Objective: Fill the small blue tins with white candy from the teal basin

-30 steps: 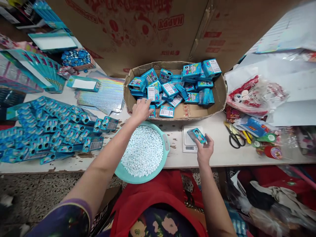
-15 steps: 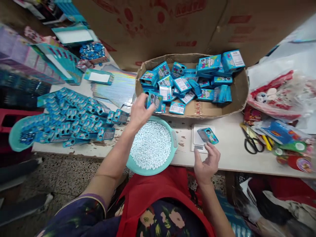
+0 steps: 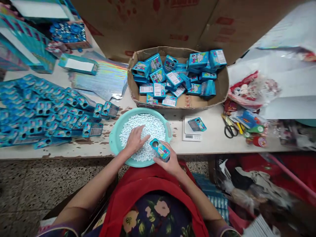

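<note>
My left hand (image 3: 135, 141) rests on the small white pieces (image 3: 154, 126) in the round mint-green bowl (image 3: 113, 142), its fingers apart and nothing visibly held. Over the bowl's right side, my right hand (image 3: 170, 160) grips a small blue box (image 3: 160, 148), tilted, with a round dark opening at its upper left end. Another blue box (image 3: 197, 124) lies on a white scale (image 3: 192, 137) to the right of the bowl. Behind the bowl stands a low cardboard tray (image 3: 207, 104) with several blue boxes (image 3: 174, 79) piled in it.
Rows of blue boxes (image 3: 49, 115) cover the table's left side. Shiny sheets (image 3: 103, 75) lie behind them. Scissors (image 3: 230, 127) and plastic packets (image 3: 248, 119) are right of the scale. A tall cardboard box (image 3: 158, 26) stands at the back.
My left hand has let go of a blue box and moved down into the bowl. My right hand has moved left from the scale and now holds a blue box. The view has shifted.
</note>
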Motion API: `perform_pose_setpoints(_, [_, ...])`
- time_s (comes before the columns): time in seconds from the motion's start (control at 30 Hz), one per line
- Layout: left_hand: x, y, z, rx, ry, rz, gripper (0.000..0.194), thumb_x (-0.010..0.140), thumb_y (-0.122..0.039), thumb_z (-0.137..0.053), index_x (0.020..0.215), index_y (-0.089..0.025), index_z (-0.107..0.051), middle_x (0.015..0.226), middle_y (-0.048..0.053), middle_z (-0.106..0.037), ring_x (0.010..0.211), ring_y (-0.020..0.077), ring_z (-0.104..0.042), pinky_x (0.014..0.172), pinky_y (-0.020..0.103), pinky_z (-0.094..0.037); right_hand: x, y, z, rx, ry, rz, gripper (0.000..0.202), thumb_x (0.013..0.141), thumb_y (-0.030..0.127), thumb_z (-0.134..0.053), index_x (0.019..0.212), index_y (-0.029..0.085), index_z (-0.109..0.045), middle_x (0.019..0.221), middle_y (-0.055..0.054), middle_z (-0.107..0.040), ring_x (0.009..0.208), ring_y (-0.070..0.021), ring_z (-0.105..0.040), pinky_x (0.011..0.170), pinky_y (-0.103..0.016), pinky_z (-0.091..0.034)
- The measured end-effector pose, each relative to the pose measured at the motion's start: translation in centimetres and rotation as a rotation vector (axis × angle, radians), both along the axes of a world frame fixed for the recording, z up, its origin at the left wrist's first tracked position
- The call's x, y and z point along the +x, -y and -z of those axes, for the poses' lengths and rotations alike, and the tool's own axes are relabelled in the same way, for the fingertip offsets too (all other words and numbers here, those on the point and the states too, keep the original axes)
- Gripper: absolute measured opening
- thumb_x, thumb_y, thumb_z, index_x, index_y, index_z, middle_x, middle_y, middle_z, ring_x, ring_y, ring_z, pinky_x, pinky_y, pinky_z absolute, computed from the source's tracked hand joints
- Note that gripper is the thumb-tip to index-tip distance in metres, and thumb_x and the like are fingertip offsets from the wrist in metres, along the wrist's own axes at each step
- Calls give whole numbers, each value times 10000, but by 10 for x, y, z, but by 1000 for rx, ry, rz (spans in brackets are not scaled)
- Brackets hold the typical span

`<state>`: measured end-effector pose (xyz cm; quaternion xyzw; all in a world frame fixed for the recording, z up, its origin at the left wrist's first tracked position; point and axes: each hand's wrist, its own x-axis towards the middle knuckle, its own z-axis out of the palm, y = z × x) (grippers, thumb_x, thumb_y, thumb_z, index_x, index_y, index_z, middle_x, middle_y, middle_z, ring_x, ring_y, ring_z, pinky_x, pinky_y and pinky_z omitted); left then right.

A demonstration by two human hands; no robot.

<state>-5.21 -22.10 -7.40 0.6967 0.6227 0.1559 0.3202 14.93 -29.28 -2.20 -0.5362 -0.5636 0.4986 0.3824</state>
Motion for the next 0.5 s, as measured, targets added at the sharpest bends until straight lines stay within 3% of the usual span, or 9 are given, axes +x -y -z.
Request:
perform_pose_setpoints(0.1, [12,14,18,23,-202,228,501,878,-434,-531,1330,-217,-519,1406,143,-488,1321,345,-390,1063,502,-327,4,15,1,-34,-25,107,471,714,352,-755,1149,225,-627,1139,-79,-633,1071,-237,-621,944,-375,-517])
perform_pose_setpoints(0.2, [19,18,24,67,-297,294,390,917,-407,-466,1222,-206,-605,1235,156,-595,1194,331,-487,997,487,-378,24,27,9,-101,-47,346,409,739,345,-729,1105,207,-607,999,-59,-665,922,-211,-656,850,-354,-547])
perform_pose_setpoints(0.3, [14,11,29,79,-247,350,317,947,-327,-391,1031,-203,-670,1032,136,-649,1035,280,-563,951,434,-415,50,33,25,-127,17,607,394,733,344,-732,1063,186,-586,913,-43,-679,807,-188,-652,777,-342,-554])
perform_pose_setpoints(0.4, [6,3,31,40,-124,253,268,923,-298,-415,892,-244,-675,948,96,-655,966,254,-584,879,378,-456,69,28,49,-112,142,734,436,683,351,-768,1031,175,-574,899,-37,-676,768,-170,-632,765,-341,-547])
perform_pose_setpoints(0.5, [3,-4,25,-61,142,2,144,836,-337,-558,818,-260,-678,919,69,-665,909,237,-598,786,325,-479,73,18,78,-94,165,680,434,684,371,-758,1028,177,-578,992,-70,-680,863,-185,-638,851,-378,-531])
